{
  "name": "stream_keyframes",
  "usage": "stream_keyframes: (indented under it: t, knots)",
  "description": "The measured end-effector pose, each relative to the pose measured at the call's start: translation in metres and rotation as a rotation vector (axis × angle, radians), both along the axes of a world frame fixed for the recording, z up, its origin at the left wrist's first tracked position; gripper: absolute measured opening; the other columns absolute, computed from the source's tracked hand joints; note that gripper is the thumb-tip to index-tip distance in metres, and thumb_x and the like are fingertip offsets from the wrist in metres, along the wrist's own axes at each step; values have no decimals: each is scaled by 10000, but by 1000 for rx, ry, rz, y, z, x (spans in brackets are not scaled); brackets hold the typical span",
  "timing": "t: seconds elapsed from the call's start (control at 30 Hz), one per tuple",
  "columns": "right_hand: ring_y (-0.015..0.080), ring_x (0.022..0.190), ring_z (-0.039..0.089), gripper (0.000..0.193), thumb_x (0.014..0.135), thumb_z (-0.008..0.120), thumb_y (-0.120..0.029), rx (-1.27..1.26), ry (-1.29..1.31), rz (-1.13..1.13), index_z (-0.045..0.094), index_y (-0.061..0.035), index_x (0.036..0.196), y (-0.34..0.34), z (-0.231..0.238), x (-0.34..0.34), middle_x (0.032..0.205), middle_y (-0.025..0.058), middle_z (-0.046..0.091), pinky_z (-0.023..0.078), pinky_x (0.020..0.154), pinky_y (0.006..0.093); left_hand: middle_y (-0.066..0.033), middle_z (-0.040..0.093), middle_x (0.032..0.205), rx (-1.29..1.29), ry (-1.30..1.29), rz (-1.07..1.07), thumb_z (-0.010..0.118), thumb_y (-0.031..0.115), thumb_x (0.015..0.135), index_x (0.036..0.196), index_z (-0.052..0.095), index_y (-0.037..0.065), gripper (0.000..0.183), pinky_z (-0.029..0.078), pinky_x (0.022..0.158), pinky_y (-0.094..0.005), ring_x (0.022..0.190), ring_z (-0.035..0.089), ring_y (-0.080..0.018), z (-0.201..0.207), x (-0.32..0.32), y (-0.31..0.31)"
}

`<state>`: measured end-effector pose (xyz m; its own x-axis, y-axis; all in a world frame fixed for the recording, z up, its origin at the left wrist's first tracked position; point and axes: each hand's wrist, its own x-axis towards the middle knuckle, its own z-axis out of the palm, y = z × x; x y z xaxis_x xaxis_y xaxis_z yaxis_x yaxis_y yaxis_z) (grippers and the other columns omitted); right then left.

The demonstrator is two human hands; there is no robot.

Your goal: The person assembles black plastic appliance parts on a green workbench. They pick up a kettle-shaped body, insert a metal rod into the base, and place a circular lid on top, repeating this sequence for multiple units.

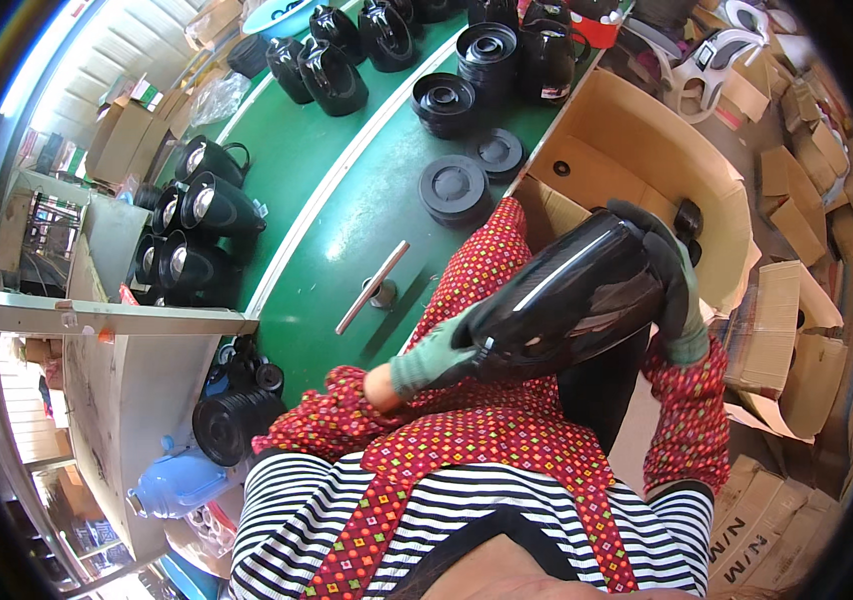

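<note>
Across my lap lies a large glossy black jug body (567,290), tilted with its wider part up to the right. My left hand (437,352), in a green work glove, grips its lower left end. The dark-palmed glove of my right hand (675,280) wraps round the opposite end, fingers curled over the rim. On the green bench ahead are flat round black lids (455,190) and a stack of black ring-shaped parts (488,58). A T-shaped metal bar (374,288) stands on the bench left of the jug body.
An open cardboard box (637,130) with a few small black parts stands at the right. Several finished-looking black jugs (332,78) stand at the back, others (209,205) at the left. A blue bottle (182,483) and stacked black discs (232,425) are lower left. Flattened cartons (782,530) lie right.
</note>
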<state>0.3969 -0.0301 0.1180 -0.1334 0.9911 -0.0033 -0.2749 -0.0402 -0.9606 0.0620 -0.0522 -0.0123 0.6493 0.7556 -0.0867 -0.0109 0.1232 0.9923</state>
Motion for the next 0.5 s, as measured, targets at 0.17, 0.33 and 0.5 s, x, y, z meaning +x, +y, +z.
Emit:
stream_keyframes:
  t: [0.17, 0.33, 0.5]
  knots:
    - [199, 1149, 666, 520, 987, 700, -324, 91, -383, 289, 659, 21, 1374, 31, -20, 7, 1241, 89, 718, 512, 1032, 344, -251, 510, 1523, 655, 863, 319, 869, 198, 812, 1647, 327, 45, 1007, 433, 1169, -463, 1380, 529, -401, 21, -103, 24]
    - [157, 1155, 670, 476, 997, 734, -317, -8, -416, 615, 670, -20, 1365, 45, -82, -32, 1291, 84, 734, 515, 1028, 332, -221, 556, 1496, 412, 1183, 224, 808, 141, 873, 1673, 288, 81, 956, 516, 1058, -470, 1244, 630, -397, -28, -169, 29]
    - [167, 1137, 672, 351, 1064, 622, -231, -19, -202, 453, 680, -4, 1326, 44, -84, -33, 1247, 100, 729, 517, 1026, 337, -27, 690, 1380, -199, 562, 487, 656, -51, 955, 1570, 531, 75, 639, 500, 686, -249, 861, 618, -86, 5, -141, 36]
